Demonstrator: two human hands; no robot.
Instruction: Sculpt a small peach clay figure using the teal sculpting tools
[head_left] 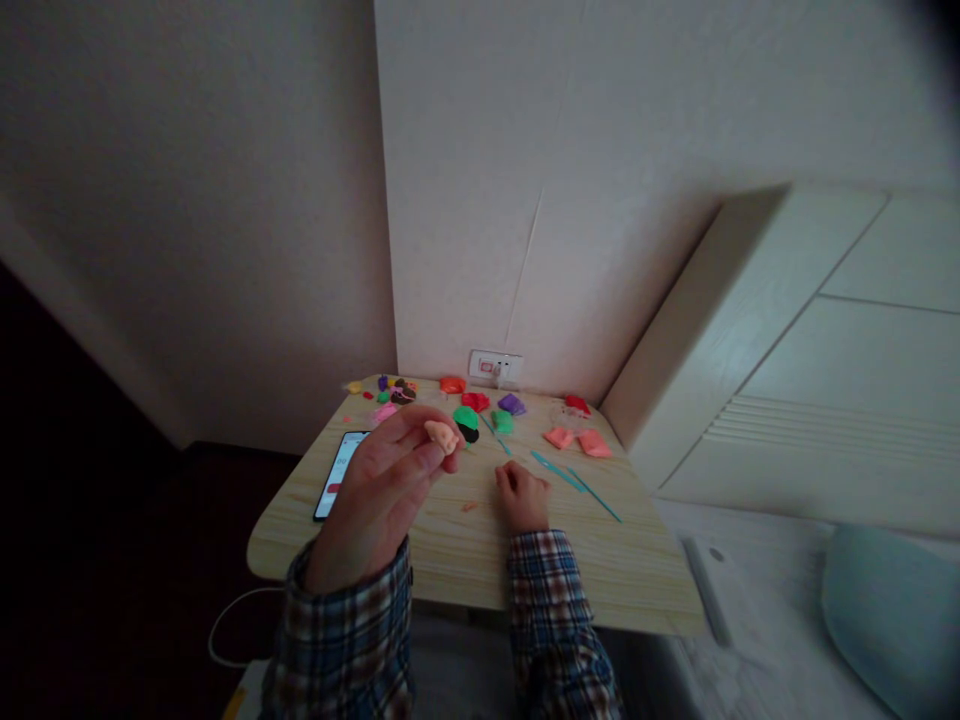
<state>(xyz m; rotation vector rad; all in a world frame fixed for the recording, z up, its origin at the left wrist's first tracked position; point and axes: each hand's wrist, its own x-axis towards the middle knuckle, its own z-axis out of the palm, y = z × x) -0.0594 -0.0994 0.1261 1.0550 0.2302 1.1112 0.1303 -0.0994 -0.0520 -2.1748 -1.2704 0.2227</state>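
My left hand (382,490) is raised above the small wooden table (465,550) and pinches a peach-coloured lump of clay (442,435) between thumb and fingertips. My right hand (523,497) rests on the tabletop with its fingers curled in; I cannot make out anything in it. Just beyond the peach lump lie a green and black clay piece (466,422) and a thin teal tool (496,437). Both my sleeves are plaid.
Several small clay pieces in red, purple, green, pink and orange lie across the far half of the table. Two long teal modelling sticks (577,482) lie right of my right hand. A phone (339,473) sits at the left edge. A white headboard (757,340) and bed stand on the right.
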